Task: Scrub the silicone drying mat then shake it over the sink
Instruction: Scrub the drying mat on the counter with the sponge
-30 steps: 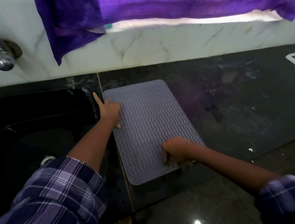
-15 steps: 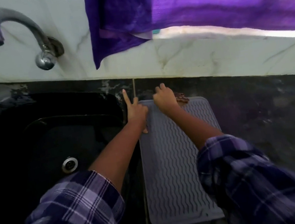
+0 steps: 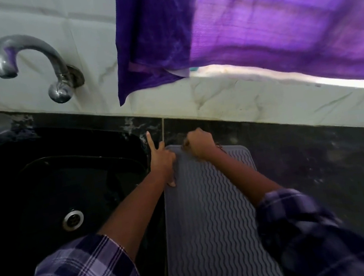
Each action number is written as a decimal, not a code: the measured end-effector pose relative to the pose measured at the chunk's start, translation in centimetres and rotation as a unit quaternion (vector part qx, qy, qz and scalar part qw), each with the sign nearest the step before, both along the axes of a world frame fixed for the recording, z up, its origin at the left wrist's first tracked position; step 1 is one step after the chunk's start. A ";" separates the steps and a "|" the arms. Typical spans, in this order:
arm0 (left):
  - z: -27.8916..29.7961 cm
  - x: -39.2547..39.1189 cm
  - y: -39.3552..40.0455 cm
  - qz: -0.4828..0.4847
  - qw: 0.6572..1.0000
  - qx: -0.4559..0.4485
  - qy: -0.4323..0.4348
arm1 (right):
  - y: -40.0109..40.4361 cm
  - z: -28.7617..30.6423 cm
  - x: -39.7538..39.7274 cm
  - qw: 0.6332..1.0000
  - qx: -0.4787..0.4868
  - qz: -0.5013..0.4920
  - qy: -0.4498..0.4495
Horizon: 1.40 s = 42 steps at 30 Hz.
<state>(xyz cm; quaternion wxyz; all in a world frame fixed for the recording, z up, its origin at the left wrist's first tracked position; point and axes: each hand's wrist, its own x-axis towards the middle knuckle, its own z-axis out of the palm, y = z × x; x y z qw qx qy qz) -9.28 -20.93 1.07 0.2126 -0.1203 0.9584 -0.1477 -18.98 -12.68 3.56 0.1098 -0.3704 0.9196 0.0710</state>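
The silicone drying mat (image 3: 211, 206) is lying flat on the dark tabletop (image 3: 320, 165), running from the centre of the frame down to the bottom edge, with its left long edge just beside the black sink (image 3: 49, 180) that is filling the left of the frame. The left hand (image 3: 162, 161) is resting on the mat's upper left corner, index finger pointing straight out toward the wall and thumb lying along the mat's edge, so it is pressing the mat down rather than grasping it. The right hand (image 3: 200, 145) is clenched at the mat's far edge, apparently around a small brownish scrubber that is peeking out on its right side, though what it is cannot be made out clearly. The main risk, as I judge it, is the mat slipping: silicone is sliding easily on a wet stone surface, and with only one corner being pinned, a hard stroke could be pushing the free lower end sideways over the sink's rim. Scrubbing so close to the far edge could also be curling that edge up. Later, a limp, wet mat being shaken could be flinging water onto the purple curtain (image 3: 253, 22) hanging across the upper right.
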 end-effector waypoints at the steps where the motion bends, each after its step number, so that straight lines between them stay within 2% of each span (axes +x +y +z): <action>1: -0.1 0.0 0.0 0.001 1.000 0.000 0.000 | -0.7 -1.2 0.2 1.000 -0.014 -0.008 0.025; 4: -0.1 0.0 0.1 0.005 1.000 0.007 0.003 | 0.0 -3.9 2.1 0.998 0.005 0.004 0.057; 7: 0.2 0.3 0.0 -0.005 1.000 0.008 0.016 | 4.3 -4.7 5.9 0.997 0.028 0.052 0.056; 10: 0.4 0.6 -0.2 -0.017 1.000 0.013 0.022 | 7.9 -3.7 9.4 0.989 0.094 0.111 0.014; 12: 0.5 0.8 -0.3 -0.017 0.999 0.020 0.022 | 7.5 -1.8 7.9 0.988 0.110 0.093 -0.049; 14: 0.0 1.1 -0.2 -0.009 0.999 0.030 0.040 | 5.1 0.0 4.7 0.993 0.080 0.052 -0.075; 18: -0.9 1.9 -0.3 0.020 0.998 0.040 0.053 | 0.0 -0.8 1.6 1.000 -0.023 0.012 -0.004; 21: -0.5 1.9 -0.4 0.023 0.998 0.041 0.031 | -1.1 -2.5 2.1 1.000 -0.010 0.016 -0.006; 24: 0.1 1.7 -0.5 0.012 0.999 0.044 0.025 | 2.1 -2.8 4.5 0.998 0.058 -0.010 -0.015; 26: 0.1 1.5 -0.7 0.009 0.998 0.047 0.029 | 6.2 -3.2 8.4 0.995 0.049 0.079 -0.021; 28: 0.1 1.5 -0.7 0.007 0.998 0.046 0.031 | 9.2 -2.9 11.2 0.990 0.035 0.118 -0.063; 32: 0.0 1.7 -0.1 -0.009 0.999 0.026 0.043 | 6.9 -0.2 6.6 0.982 0.020 0.028 -0.187; 34: -0.1 2.0 0.2 -0.010 0.998 0.034 0.050 | 4.9 0.1 3.8 0.993 -0.031 -0.019 -0.110; 37: -0.5 2.2 0.1 -0.005 0.998 0.057 0.038 | 4.0 -2.5 3.8 0.999 0.007 -0.033 0.041; 39: -0.6 2.1 -0.2 -0.004 0.997 0.061 0.037 | 5.0 -4.0 6.2 0.997 0.011 -0.021 0.072; 42: -0.5 1.9 -0.2 -0.008 0.998 0.055 0.032 | 9.3 -4.7 11.7 0.999 -0.029 0.007 0.038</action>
